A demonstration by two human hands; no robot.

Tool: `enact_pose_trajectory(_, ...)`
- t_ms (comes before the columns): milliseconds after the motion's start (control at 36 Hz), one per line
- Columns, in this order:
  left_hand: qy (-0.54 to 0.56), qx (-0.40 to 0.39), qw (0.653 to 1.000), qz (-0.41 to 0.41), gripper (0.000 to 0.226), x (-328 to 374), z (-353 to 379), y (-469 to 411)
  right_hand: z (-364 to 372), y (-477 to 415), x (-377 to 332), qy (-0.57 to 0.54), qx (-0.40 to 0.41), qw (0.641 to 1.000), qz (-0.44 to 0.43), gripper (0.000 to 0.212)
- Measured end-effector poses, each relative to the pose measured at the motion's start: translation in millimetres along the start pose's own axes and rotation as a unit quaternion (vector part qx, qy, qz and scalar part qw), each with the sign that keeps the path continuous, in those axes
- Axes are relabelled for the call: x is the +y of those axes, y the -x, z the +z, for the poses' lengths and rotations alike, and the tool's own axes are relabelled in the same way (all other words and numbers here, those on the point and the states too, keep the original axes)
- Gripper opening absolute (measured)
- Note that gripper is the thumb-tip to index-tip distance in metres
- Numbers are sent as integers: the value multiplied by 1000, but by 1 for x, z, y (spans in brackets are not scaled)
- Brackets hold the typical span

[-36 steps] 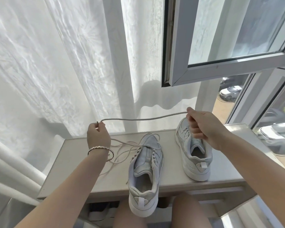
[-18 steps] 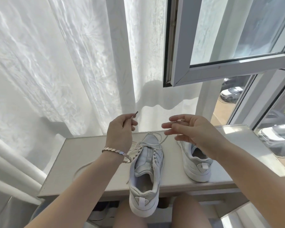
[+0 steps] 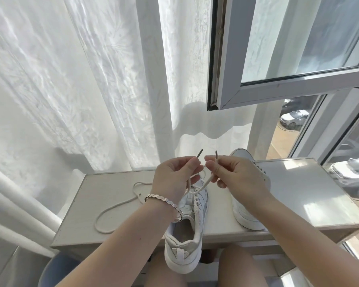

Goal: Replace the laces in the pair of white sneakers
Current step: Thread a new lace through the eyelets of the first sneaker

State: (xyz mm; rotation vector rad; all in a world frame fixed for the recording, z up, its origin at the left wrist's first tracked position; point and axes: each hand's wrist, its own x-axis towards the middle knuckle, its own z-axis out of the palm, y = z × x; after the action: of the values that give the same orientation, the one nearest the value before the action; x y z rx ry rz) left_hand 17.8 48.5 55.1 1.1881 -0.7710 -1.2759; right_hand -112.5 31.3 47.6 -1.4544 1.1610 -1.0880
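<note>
Two white sneakers stand on a narrow pale table (image 3: 116,228). The left sneaker (image 3: 184,241) points away from me, its heel hanging over the front edge. The right sneaker (image 3: 247,214) is largely behind my right arm. My left hand (image 3: 174,179) and my right hand (image 3: 234,175) are raised side by side above the shoes. Each pinches one end of an off-white lace (image 3: 197,190), dark tips pointing up, and the rest of it droops between them. A second lace (image 3: 116,206) lies looped on the table to the left.
Sheer white curtains (image 3: 91,79) hang behind the table. An opened window sash (image 3: 278,88) juts in at upper right, above head height of the hands. My knees are under the table's front edge. A radiator pipe (image 3: 13,193) runs at the left.
My hands, first wide apart with the lace stretched between them, have come together at the centre. Both lace tips are now held up side by side, and the lace hangs slack.
</note>
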Motion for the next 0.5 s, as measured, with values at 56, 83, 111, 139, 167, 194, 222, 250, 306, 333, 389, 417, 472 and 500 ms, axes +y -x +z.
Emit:
enact_pose_trajectory(56,2,-14,1000,-17,12,-2,1,0,4,3,-1,-18,2,1000,-2,27)
enact_pose_trajectory(83,7,-15,1000,-26,12,-3,2,0,6,5,-2,-27,3,1000,-2,26)
enact_pose_trajectory(111,15,-14,999,-33,12,-4,3,0,8,6,-3,-29,3,1000,-7,24)
enact_pose_trajectory(139,23,-12,999,-38,12,-6,5,0,10,7,-4,-22,4,1000,-15,24)
enact_pose_trajectory(167,29,-9,999,-39,11,-7,6,1,11,8,-6,-12,5,1000,-23,27)
enact_pose_trajectory(194,30,-6,999,-38,10,-7,7,2,12,9,-8,-4,8,1000,-27,30)
enact_pose_trajectory(222,29,-5,999,-36,9,-8,8,3,12,9,-9,-2,11,1000,-22,31)
enact_pose_trajectory(250,28,-6,999,-34,8,-8,9,3,12,9,-11,-3,15,1000,-12,29)
enact_pose_trajectory(306,19,-16,999,-28,9,-8,9,5,12,9,-12,-13,12,1000,13,25)
enact_pose_trajectory(333,10,-19,1000,-21,10,-8,9,6,13,9,-12,-18,5,1000,21,23)
enact_pose_trajectory(389,-4,-15,1000,-2,12,-8,8,6,13,8,-10,-15,-8,999,30,22)
enact_pose_trajectory(417,-8,-14,1000,4,13,-8,8,7,14,8,-9,-9,-12,999,32,23)
enact_pose_trajectory(472,-2,-21,1000,2,12,-7,8,8,15,8,-9,-11,-18,999,37,24)
enact_pose_trajectory(500,3,-28,1000,-2,11,-6,8,8,16,8,-8,-18,-21,999,42,25)
